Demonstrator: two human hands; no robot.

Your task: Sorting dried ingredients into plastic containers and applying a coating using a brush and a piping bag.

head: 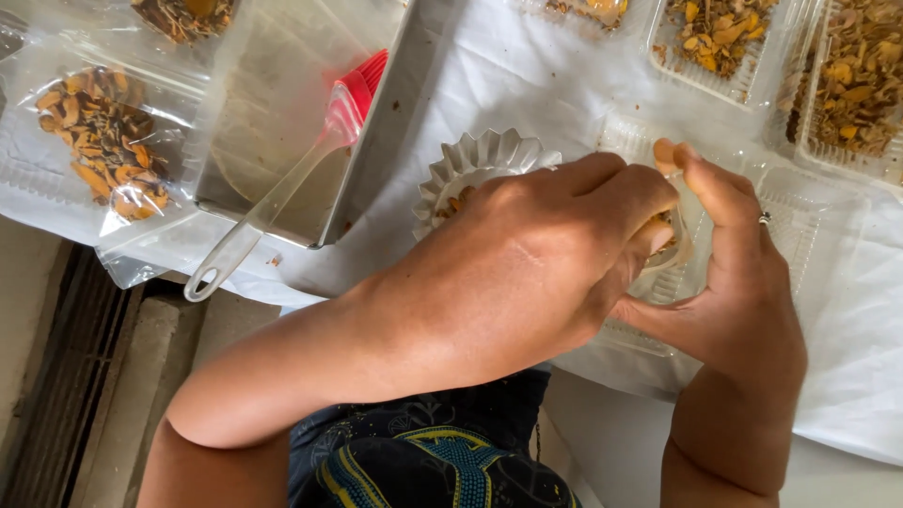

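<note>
Near the table's front edge, the left hand [527,273] closes over a fluted white mould [475,165] while the right hand [734,273], just beside it, pinches a small clear cup [670,246] between them.

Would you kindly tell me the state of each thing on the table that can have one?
Left hand: closed around a small food piece.
Right hand: pinching the same piece.
Fluted mould: upright, partly hidden by the left hand.
Brush: lying in the metal tray.
Clear trays: open, filled.
Bag: closed, filled.
</note>
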